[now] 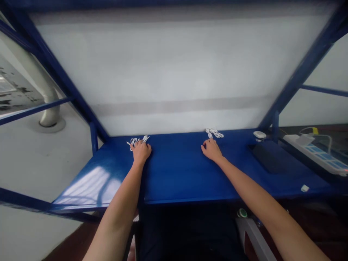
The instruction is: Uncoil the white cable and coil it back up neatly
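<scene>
On the far left part of the blue table [176, 170], my left hand [141, 150] rests over a bundled white cable [134, 141], its fingers bent onto the coils. Whether they grip it is hard to make out. My right hand [212, 149] lies on the tabletop just in front of a second bundled white cable [216, 133], with the fingers curled and the fingertips near or touching its lower end. A gap shows between its thumb and fingers.
A white round object [259, 135] lies at the back right, near a dark flat device [268, 157]. A white power strip [318, 154] sits at the right edge. A small white piece [305, 188] lies at the front right. Blue frame posts rise at both sides.
</scene>
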`<action>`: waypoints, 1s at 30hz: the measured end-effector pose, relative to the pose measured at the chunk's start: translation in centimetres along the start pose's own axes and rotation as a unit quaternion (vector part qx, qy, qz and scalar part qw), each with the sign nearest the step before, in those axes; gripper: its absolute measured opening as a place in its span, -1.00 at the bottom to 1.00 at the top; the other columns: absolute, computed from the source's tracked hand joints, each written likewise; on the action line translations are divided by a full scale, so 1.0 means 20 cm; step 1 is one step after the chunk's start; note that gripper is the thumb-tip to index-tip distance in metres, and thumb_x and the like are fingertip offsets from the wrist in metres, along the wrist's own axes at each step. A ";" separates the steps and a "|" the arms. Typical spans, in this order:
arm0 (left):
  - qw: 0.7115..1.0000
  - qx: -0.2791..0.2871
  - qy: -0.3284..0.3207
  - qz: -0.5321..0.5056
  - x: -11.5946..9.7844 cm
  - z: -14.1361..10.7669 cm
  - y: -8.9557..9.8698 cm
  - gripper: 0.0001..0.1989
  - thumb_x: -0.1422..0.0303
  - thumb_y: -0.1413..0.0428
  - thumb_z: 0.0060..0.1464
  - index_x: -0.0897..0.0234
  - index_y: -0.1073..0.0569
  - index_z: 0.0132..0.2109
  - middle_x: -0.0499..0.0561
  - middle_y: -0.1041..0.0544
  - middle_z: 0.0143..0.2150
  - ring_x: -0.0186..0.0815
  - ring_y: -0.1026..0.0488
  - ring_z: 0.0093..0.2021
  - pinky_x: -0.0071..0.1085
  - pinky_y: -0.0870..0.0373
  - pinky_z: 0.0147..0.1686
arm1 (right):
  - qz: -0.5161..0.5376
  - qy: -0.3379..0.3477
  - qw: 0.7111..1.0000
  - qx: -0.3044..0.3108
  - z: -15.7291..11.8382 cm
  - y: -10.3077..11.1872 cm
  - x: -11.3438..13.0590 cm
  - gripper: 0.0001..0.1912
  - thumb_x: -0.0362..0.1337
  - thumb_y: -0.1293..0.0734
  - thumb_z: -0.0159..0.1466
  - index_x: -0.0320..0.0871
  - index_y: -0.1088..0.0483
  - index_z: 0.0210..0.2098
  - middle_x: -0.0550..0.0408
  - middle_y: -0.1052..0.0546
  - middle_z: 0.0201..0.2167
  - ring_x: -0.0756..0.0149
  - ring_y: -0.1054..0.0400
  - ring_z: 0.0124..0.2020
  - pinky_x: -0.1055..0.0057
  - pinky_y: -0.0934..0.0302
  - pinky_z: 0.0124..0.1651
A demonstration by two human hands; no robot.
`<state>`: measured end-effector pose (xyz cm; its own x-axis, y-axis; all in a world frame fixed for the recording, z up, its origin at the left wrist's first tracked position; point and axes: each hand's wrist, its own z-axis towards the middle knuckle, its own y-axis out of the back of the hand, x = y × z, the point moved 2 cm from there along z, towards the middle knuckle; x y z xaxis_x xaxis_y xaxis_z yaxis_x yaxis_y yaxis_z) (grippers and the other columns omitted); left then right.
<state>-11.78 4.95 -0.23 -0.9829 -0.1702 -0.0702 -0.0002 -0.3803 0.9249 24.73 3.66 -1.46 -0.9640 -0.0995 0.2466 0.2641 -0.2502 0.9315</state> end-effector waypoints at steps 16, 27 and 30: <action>0.997 0.037 -0.070 -0.005 -0.11 -0.05 0.02 -0.58 0.30 0.15 0.21 0.23 -0.54 0.00 0.18 -0.41 0.15 -0.01 -0.28 0.13 0.00 0.10 0.24 | -0.015 0.034 0.999 0.000 0.00 0.00 0.03 -0.74 -0.24 -0.16 0.34 -0.22 -0.42 -0.17 -0.14 -0.44 -0.15 0.09 -0.25 -0.06 0.27 -0.15 -0.01; 0.959 0.108 -0.190 -0.179 -0.74 -0.19 0.03 -0.68 0.40 0.09 0.20 0.21 -0.53 -0.06 0.12 -0.46 0.08 -0.12 -0.34 0.05 -0.20 -0.25 0.04 | -0.030 0.034 0.999 0.000 -0.01 -0.02 0.23 -0.77 -0.27 -0.15 0.35 -0.19 -0.39 -0.16 -0.10 -0.49 -0.17 0.15 -0.34 -0.14 0.34 -0.16 -0.13; 0.930 0.114 -0.232 -0.261 -0.72 -0.19 0.01 -0.69 0.53 0.09 0.14 0.21 -0.52 -0.17 0.09 -0.53 -0.05 -0.16 -0.40 -0.05 -0.25 -0.29 -0.02 | 0.011 0.039 0.999 0.020 -0.01 -0.03 0.24 -0.79 -0.25 -0.16 0.35 -0.16 -0.40 -0.18 -0.03 -0.51 -0.20 0.21 -0.37 -0.18 0.37 -0.15 -0.14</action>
<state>2.99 3.81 -0.48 -0.8111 0.4147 -0.4124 -0.4872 -0.0891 0.8687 19.99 3.12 -0.79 -0.9522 -0.1789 0.2475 0.2825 -0.2085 0.9363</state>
